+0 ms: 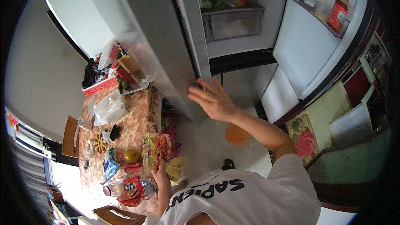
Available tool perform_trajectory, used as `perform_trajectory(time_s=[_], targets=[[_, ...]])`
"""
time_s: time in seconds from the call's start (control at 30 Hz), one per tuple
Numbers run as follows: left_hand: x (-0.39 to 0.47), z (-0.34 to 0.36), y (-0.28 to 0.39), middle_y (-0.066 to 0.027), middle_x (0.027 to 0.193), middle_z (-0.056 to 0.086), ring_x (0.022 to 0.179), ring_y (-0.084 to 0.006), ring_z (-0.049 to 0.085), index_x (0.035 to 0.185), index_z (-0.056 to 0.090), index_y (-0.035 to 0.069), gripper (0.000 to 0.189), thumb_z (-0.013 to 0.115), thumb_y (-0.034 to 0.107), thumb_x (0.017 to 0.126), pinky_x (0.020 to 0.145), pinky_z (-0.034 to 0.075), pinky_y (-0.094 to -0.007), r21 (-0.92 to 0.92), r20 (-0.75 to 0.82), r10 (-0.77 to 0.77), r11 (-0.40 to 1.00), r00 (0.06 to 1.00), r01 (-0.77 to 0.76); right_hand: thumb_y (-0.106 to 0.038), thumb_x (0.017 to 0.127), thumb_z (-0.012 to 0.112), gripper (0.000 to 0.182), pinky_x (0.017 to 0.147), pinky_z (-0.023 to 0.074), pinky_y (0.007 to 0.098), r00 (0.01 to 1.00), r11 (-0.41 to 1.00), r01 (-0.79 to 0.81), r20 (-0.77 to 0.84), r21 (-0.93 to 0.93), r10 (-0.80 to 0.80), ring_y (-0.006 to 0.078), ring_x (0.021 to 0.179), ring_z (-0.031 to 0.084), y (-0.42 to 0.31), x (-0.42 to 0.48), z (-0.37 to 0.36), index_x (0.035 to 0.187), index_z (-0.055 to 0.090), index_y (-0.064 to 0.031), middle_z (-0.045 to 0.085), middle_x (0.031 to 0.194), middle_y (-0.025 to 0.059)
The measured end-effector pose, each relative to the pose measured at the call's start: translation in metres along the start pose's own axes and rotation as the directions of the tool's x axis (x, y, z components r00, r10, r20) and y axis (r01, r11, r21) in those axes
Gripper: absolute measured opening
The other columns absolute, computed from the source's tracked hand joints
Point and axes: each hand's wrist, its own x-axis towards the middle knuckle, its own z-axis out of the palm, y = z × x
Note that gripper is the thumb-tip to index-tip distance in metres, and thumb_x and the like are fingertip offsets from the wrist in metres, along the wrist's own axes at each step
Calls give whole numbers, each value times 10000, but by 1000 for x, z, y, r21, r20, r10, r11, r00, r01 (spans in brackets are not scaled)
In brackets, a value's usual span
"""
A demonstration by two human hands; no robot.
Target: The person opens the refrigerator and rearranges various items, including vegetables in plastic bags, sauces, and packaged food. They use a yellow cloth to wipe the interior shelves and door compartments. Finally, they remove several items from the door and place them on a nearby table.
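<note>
My left hand (161,174) grips the lower end of a food package (162,147) with reddish contents, at the edge of the table. My thumb lies on its face. My right hand (214,100) is raised in front of the grey left-hand panel (156,22) of an opened refrigerator. Its fingers are spread and slightly blurred, and it holds nothing; whether the fingertips touch the panel's edge I cannot tell. Inside the refrigerator, a clear drawer (236,23) sits below vegetables. The opened right door (307,43) carries a red sauce bottle (338,11) in its bin.
On the flowered tablecloth (137,109) are a yellow-green round fruit (131,156), a blue packet (111,167), red packets (131,190), a lidded jar (112,188) and a plastic bag (110,107). A red-and-white basket (101,86) stands farther back. An orange mat (237,133) lies on the floor.
</note>
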Motion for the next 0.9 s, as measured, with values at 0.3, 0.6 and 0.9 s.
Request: perform_trajectory(time_s=[0.3,0.6,0.9], targets=[[-5,24,-10,-64,1047,605,887,-166,574,1134,552,5,337,643,115,829,790,453,-287,0,52,-9,1000,999,9,-10,845,522,454,1069,267,410,647,776,-628,-511,65,566,300,1294,364,85,-177,-106,1293,447,-4,435,1360,154],[-3,52,-11,-66,1058,605,909,-163,568,1131,554,12,326,641,118,835,782,460,-294,64,156,-60,997,986,51,-214,911,554,500,1017,283,349,82,627,-694,-827,354,557,248,1199,393,192,-271,-259,1325,378,2,384,1349,154],[-3,48,-14,-67,1059,606,911,-162,572,1119,559,7,330,653,142,833,782,459,-289,116,134,-108,989,985,93,-224,899,596,478,950,343,334,166,659,-695,-828,288,536,217,1096,400,169,-258,-233,1275,409,4,414,1227,109]])
